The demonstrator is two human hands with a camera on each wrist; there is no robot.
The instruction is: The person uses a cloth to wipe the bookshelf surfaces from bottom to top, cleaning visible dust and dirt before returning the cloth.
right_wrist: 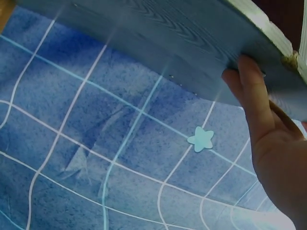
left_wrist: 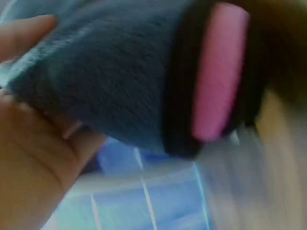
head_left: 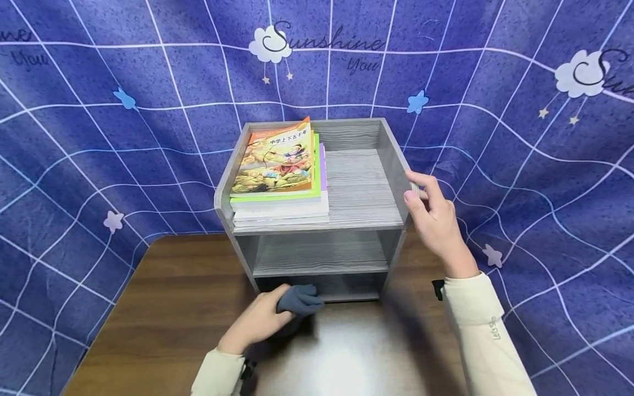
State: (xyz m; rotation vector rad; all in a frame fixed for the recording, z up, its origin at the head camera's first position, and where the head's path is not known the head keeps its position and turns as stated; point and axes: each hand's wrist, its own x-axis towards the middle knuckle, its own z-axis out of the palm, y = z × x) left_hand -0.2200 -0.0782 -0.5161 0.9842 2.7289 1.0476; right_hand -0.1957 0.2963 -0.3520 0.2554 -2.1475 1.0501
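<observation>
My left hand (head_left: 262, 316) grips a bunched blue-grey cloth (head_left: 300, 300) low in front of the bottom compartment of a small grey wood-grain shelf (head_left: 319, 272). Close up in the left wrist view, the cloth (left_wrist: 110, 72) has a soft, fuzzy face, with black bands and a pink strip (left_wrist: 220, 72) at its end. My right hand (head_left: 438, 225) holds the front edge of the shelf's right side panel (head_left: 394, 159), thumb and fingers on either side. In the right wrist view the fingers (right_wrist: 254, 86) lie against the panel's outer face.
A stack of books (head_left: 277, 165) lies on the left of the shelf's top tier, an illustrated cover uppermost. The shelf stands on a brown wooden table (head_left: 163, 297), which shows a bright glare in front. Behind and around hangs a blue gridded curtain (head_left: 173, 126) with clouds and stars.
</observation>
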